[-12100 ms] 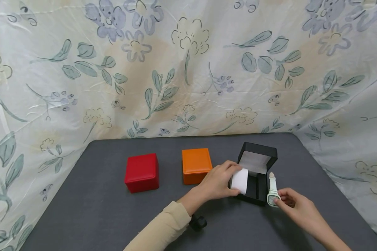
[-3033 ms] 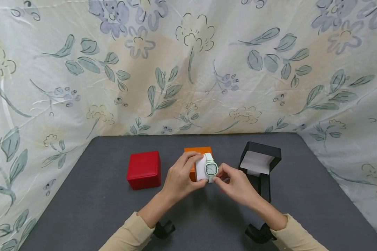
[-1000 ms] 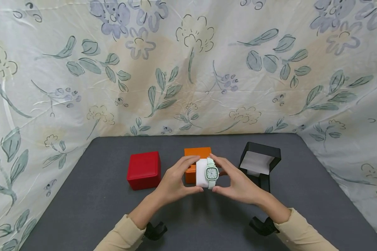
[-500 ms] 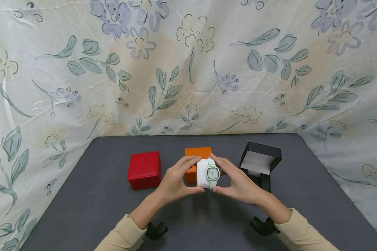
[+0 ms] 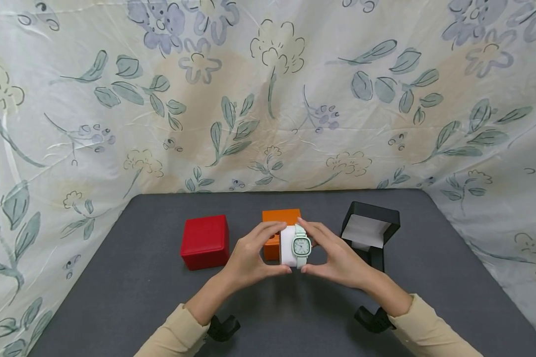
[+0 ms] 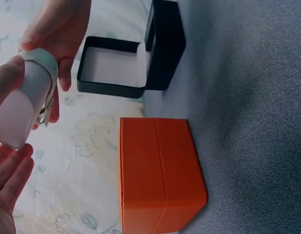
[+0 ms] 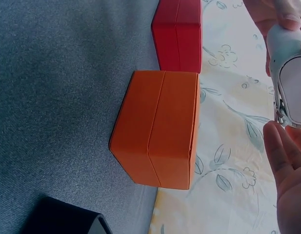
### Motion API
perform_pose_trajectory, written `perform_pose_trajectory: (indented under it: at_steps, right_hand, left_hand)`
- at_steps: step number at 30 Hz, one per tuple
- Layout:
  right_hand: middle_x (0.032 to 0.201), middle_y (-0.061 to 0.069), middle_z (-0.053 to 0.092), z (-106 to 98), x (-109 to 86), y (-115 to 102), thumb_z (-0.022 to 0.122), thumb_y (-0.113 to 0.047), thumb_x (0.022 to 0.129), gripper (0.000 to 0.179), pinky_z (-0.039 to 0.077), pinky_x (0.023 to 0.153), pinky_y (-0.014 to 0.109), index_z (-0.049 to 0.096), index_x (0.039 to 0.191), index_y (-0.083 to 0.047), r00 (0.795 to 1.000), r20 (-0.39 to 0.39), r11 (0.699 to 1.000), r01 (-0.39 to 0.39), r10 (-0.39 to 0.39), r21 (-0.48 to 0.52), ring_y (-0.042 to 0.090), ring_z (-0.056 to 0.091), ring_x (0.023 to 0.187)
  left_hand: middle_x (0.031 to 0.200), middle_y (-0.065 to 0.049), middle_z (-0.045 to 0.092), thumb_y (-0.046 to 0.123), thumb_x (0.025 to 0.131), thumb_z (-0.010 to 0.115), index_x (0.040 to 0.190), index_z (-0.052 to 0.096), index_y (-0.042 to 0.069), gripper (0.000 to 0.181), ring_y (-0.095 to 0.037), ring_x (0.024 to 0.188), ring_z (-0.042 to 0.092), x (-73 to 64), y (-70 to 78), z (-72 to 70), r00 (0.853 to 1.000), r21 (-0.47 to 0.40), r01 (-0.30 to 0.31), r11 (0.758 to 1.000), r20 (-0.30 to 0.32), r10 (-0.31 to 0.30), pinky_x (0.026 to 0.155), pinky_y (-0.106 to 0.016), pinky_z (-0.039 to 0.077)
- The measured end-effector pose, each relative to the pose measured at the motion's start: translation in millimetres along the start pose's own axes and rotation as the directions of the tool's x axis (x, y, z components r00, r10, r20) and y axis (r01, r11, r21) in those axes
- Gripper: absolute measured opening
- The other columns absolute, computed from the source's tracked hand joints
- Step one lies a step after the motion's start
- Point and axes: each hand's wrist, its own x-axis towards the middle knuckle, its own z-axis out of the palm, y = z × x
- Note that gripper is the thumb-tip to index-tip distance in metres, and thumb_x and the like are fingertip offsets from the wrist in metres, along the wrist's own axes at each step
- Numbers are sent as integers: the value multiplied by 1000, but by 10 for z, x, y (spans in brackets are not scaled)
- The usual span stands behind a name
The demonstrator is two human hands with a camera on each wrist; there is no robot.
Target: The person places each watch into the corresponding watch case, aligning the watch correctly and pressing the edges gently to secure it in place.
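A pale mint wristwatch (image 5: 301,246) with a square face is wrapped round a white watch cushion (image 5: 287,246), close to the cushion's right end. Both are held up over the table, as the wrist views show. My left hand (image 5: 246,254) grips the cushion's left end, fingers on top and thumb below. With fingertips at the top of the strap and thumb at its bottom, my right hand (image 5: 339,256) holds the watch on the cushion. In the right wrist view, the strap's buckle (image 7: 280,113) shows behind the cushion.
Behind the hands stands a closed orange box (image 5: 281,216), partly hidden. A closed red box (image 5: 205,243) is to its left. To the right, a black box (image 5: 369,232) has its lid raised, showing a pale lining. A floral cloth (image 5: 268,124) hangs behind the grey table (image 5: 129,277).
Earlier, the left hand held the cushion at the black box and the right held the watch apart. Both came to the middle, with the watch round the cushion. The last second shows hardly any movement.
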Motion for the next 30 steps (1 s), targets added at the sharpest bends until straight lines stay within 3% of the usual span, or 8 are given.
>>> perform_pose_trajectory:
  at_steps: [8,15,22,30]
  right_hand:
    - [137,4,41,16,-4,4,80,-19,71,93,47,83,23,25,146,-11,1000,27,999,-5,4,33,6,49,101]
    - [136,4,40,29,26,-6,78,-23,73,88,49,82,33,27,144,-9,999,38,999,-14,12,47,9,47,105]
    - [139,3,37,12,33,-21,75,-26,76,89,48,84,31,22,146,-14,997,65,998,-42,38,57,8,46,106]
    - [142,4,30,16,35,-29,78,-19,73,96,47,88,37,17,147,-13,994,87,996,-70,64,61,11,42,113]
  left_hand:
    - [128,-6,52,26,63,85,130,47,7,80,-16,111,52,-12,-19,13,1000,-56,-16,998,8,16,84,-34,51]
    - [128,-7,51,27,63,85,131,46,7,81,-16,112,52,-5,-16,5,999,-41,-51,998,-2,51,86,-29,50]
    - [128,-7,50,27,63,85,131,45,5,82,-17,113,51,0,-16,8,998,-43,-60,997,-5,60,86,-32,50]
    - [128,-8,50,28,63,85,130,45,5,81,-16,112,51,0,-16,-3,999,-41,-49,998,-13,48,89,-27,48]
